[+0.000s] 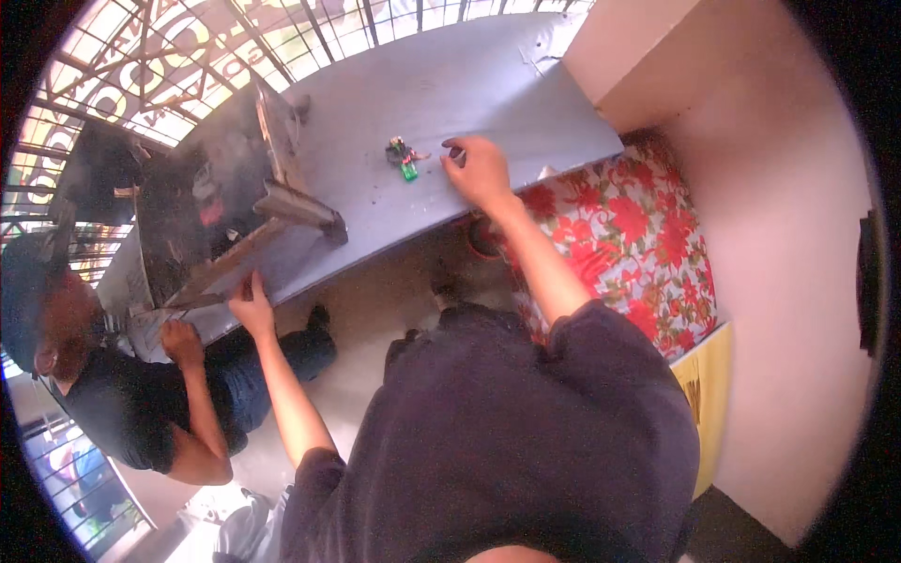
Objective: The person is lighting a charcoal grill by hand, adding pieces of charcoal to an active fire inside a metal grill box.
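Observation:
My right hand (482,169) hovers at the grey tabletop (394,84) with thumb and forefinger curled and tips a little apart. A dark patch lies between them; whether it is a small object or shaded fingers is unclear. Just left of it a little bundle of small parts (398,149), dark with some red, lies beside a green piece (409,172). My left hand (253,308) is by the near side of a worn wooden tray-like box (232,257), thumb and forefinger spread. Its grip on the box cannot be made out.
At the left a person in a dark shirt (127,401) sits at the table with a fist (181,343) by the box. Metal window bars (324,32) run behind. A red floral cloth (626,246) covers something at the right, against a wall (774,281).

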Demonstrator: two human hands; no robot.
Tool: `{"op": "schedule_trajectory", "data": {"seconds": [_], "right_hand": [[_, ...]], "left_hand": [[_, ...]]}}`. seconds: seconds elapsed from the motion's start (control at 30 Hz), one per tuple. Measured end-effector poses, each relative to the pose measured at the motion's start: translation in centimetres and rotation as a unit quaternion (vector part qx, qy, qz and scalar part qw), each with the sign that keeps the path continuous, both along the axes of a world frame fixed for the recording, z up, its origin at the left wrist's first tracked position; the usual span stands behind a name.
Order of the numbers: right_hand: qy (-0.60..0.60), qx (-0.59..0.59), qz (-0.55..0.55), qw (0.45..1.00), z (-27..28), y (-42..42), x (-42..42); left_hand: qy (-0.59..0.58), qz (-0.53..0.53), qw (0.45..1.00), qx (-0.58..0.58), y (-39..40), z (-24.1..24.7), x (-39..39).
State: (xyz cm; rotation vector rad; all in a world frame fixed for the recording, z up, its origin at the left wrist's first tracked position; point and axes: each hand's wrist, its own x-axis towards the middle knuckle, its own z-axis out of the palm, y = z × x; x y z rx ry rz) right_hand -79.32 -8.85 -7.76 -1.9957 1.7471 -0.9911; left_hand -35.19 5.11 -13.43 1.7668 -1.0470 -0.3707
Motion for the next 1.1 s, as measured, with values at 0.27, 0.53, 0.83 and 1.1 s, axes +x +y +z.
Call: {"op": "schedule_trajectory", "data": {"seconds": [0.27, 0.53, 0.83, 1.1], "right_hand": [[0.085, 0.067, 0.137, 0.985, -1.0, -4.3, 0.5], [0.015, 0.117, 0.158, 0.980, 0.0, -4.4, -0.9], [0.024, 0.052, 0.139, 0.989, 0.6, -3.2, -3.0], [0.055, -0.040, 0.117, 0.991, 5.8, 0.7, -4.6]], "left_hand": [[-0.011, 0.027, 0.999, 0.024, 0.0, -0.9, 1.5], [-0.030, 0.051, 0.998, 0.003, 0.4, -2.2, 1.7], [-0.090, 0.049, 0.994, 0.041, 1.0, -5.2, 4.2], [-0.064, 0.020, 0.996, 0.059, -0.5, -0.3, -0.2]]}}
